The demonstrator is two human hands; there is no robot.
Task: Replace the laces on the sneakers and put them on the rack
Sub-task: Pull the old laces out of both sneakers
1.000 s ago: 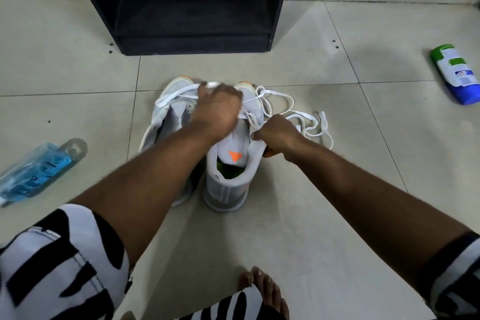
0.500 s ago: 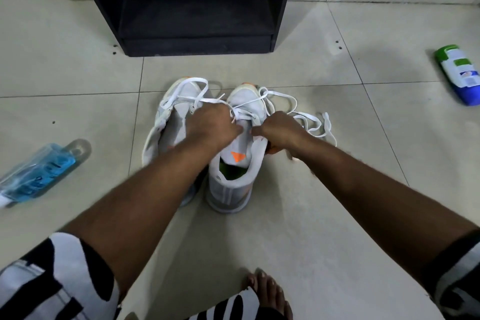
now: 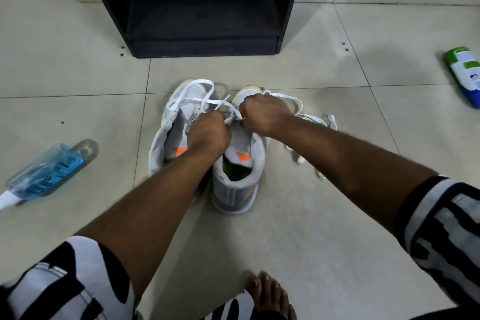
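Pale floor tiles (image 3: 311,228) all around, black rack (image 3: 202,8) standing open at the far end, only the one head view to go by. Two white sneakers side by side near the middle, toes toward the rack: left sneaker (image 3: 168,135) gaping with its tongue up, right sneaker (image 3: 239,179) just beside it, touching or nearly. Left hand (image 3: 207,135) and right hand (image 3: 265,117) both fisted over the right sneaker's eyelets, fingers curled tight and pinching a white lace (image 3: 231,118) stretched between them. Rest of that lace looping loose over the left toe, plus a spare lace (image 3: 311,122) heaped on the tile to the right. Can't tell which eyelet is being worked, knuckles in the way. Looks like mid-lacing on the right sneaker, left one barely begun, so a fair way off racking anything. Next up, probably: feed the tip through the next eyelet and pull the slack even, which needs a fresh pinch near the tip. Also lying about: blue bottle (image 3: 46,171) at left, green-capped bottle (image 3: 465,73) at right, bare foot (image 3: 270,293) at the bottom edge.
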